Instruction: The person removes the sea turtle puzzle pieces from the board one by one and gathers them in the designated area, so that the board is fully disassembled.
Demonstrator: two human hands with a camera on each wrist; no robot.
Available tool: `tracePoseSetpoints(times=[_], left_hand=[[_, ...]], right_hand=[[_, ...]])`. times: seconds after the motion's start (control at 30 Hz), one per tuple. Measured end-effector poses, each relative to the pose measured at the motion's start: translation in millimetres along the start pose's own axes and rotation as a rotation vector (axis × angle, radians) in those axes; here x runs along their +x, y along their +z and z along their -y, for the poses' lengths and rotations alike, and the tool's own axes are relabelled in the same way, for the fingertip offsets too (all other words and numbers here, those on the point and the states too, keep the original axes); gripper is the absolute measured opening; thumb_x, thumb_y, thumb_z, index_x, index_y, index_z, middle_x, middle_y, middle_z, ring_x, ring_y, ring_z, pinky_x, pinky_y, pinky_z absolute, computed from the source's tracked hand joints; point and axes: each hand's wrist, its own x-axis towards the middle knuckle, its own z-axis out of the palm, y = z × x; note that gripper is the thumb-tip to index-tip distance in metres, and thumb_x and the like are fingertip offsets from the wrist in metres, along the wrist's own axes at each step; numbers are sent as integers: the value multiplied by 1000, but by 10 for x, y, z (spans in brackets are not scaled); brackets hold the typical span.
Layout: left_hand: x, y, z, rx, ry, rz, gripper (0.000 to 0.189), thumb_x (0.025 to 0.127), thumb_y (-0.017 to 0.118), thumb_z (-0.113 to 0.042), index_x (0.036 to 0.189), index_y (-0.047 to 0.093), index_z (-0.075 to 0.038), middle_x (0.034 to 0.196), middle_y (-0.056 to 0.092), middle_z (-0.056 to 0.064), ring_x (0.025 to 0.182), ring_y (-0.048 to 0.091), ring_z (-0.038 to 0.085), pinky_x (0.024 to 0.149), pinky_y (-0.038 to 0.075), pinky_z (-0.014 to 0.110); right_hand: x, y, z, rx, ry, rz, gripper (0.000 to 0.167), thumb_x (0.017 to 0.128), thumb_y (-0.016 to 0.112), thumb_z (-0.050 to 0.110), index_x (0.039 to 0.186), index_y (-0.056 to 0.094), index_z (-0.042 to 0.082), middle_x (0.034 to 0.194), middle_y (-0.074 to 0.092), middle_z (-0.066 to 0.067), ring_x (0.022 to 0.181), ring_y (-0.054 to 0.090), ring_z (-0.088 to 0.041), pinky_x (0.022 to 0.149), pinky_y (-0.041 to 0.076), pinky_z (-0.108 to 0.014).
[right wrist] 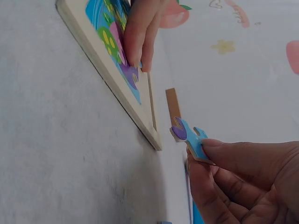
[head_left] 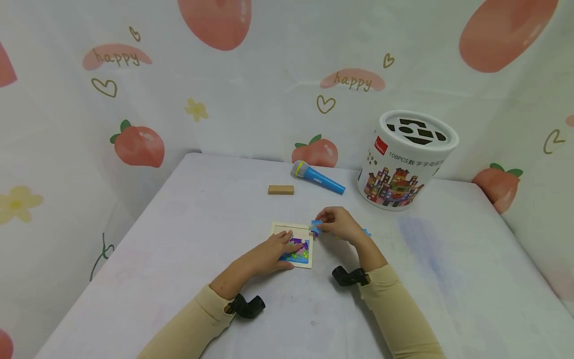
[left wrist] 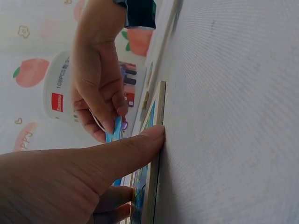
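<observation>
Pinching, between the thumb and bent fingers of the right hand (head_left: 342, 224), a small flat blue-and-purple wooden jigsaw piece (right wrist: 192, 142), raised and just beside the far right corner of a square pale-wood puzzle frame (head_left: 306, 266). Gripped by its blue part, with the purple end leading away from the fingertips in the right wrist view and the long axis along that same line; in the head view, turned with purple roughly toward the near edge of the table. Laid flat, with sides roughly in line with the near and far edges of the white cloth-covered table (head_left: 215, 199): the frame, with bare wood along its far side. Resting on its colourful picture (head_left: 301, 254), with fingers spread and fairly straight: the left hand (head_left: 269, 255), with the thumb against the frame's near edge. Near the table's far edge: a brown rectangular block (head_left: 281, 190), lengthwise along that edge, and a blue toy microphone (head_left: 321, 179), slanting with its grey head toward the far left corner. Standing toward the far right corner: a white printed cylindrical bucket (head_left: 396, 167).
</observation>
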Motion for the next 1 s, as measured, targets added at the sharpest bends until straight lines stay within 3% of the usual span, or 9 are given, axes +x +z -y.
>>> tracePoseSetpoints(times=[0.6, 1.0], left_hand=[[-13, -7, -35, -8, -8, -2, 52, 90, 61, -30, 139, 47, -18, 152, 26, 18, 143, 19, 33, 114, 22, 49], [-2, 10, -32, -8, -21, -5, 52, 90, 60, -32, 139, 46, -20, 153, 25, 16, 143, 19, 32, 112, 26, 50]], right_hand=[[-199, -313, -267, -1, 39, -74, 21, 89, 61, 9, 107, 63, -2, 89, 63, -9, 75, 55, -14, 66, 49, -25], [-353, -540, -456, -5, 46, -123, 26, 89, 61, 12, 109, 62, -4, 88, 63, -6, 74, 54, -12, 63, 47, -25]])
